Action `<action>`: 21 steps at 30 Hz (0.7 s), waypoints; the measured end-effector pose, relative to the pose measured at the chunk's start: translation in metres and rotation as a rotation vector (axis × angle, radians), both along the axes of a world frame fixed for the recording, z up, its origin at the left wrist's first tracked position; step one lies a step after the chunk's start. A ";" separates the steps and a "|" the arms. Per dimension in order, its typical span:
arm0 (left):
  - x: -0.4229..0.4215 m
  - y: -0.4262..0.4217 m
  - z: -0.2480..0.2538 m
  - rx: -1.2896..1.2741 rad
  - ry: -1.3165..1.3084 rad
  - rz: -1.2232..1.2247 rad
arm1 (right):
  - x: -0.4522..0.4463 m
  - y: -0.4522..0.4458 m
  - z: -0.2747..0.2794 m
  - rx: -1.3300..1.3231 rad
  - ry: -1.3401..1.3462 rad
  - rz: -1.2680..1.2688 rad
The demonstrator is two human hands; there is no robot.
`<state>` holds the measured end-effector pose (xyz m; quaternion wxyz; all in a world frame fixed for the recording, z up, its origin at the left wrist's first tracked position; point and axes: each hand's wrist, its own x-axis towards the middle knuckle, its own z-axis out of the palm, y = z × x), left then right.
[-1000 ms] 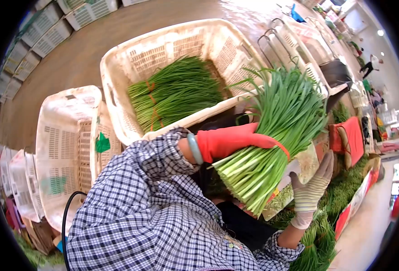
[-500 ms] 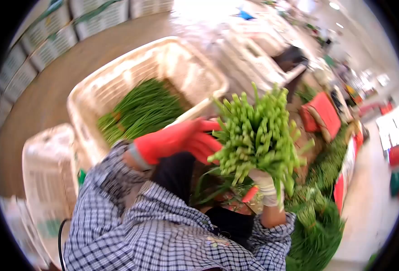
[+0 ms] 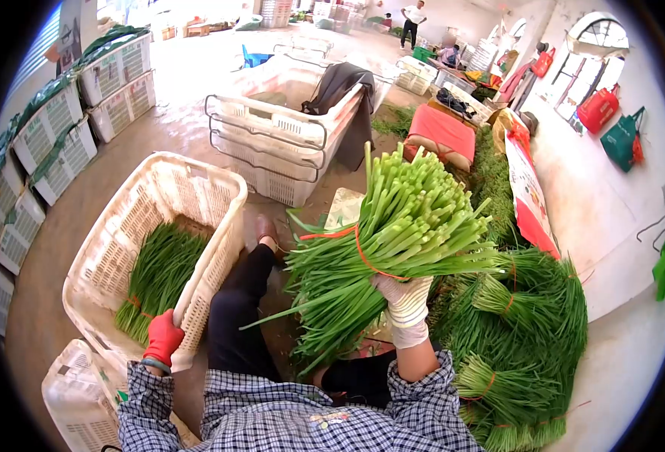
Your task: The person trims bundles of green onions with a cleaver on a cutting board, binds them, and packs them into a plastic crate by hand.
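Observation:
A large bundle of green stalks (image 3: 415, 218), bound with an orange tie, is raised in front of me, cut ends up and leaves hanging down to the left. My right hand (image 3: 404, 301), in a striped white glove, grips it just below the tie. Over at the left, my left hand (image 3: 164, 337), in a red glove, is closed on the near rim of a white plastic crate (image 3: 230, 197). Inside that crate lie tied green bundles (image 3: 163, 271).
More tied bundles (image 3: 521, 316) are piled at my right beside the wall. Stacked white crates (image 3: 272, 143) stand ahead, a dark cloth over them. A red padded seat (image 3: 441, 132) is beyond the bundle. Other crates (image 3: 117, 83) line the left. A person (image 3: 412, 22) stands far off.
The view has swung up and right. My right hand has taken the bundle, which has turned cut ends up. My left hand has let go of it and moved left onto the crate rim.

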<state>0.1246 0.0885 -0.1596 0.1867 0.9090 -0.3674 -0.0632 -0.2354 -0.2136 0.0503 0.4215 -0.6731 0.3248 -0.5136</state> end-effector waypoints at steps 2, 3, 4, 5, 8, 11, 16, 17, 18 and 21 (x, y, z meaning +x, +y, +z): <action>-0.004 -0.004 0.005 0.015 -0.003 -0.005 | -0.004 -0.004 -0.003 -0.002 0.023 0.040; -0.008 -0.003 0.007 0.022 0.012 -0.007 | -0.003 -0.003 0.000 0.012 0.072 0.028; -0.011 -0.002 0.009 0.030 0.031 -0.009 | 0.003 -0.002 0.002 0.013 0.076 0.019; -0.011 0.001 0.006 0.066 0.013 -0.030 | 0.009 -0.001 0.005 0.016 0.116 0.000; -0.024 0.001 0.014 0.143 0.031 -0.089 | 0.022 -0.018 0.007 -0.161 0.437 0.031; -0.032 0.001 0.031 0.052 0.007 -0.304 | 0.053 -0.012 0.024 0.048 -0.100 0.064; 0.051 0.007 0.068 -0.187 0.722 -0.138 | 0.126 -0.055 0.055 -0.119 -0.333 0.127; 0.078 0.021 0.022 -0.362 0.611 -0.065 | 0.144 -0.027 0.071 -0.292 -0.360 0.176; 0.112 0.033 -0.014 -0.433 0.505 0.042 | 0.171 -0.001 0.091 -0.287 -0.424 0.175; 0.177 0.064 -0.041 -0.303 0.322 0.493 | 0.199 -0.021 0.112 -0.241 -0.573 0.025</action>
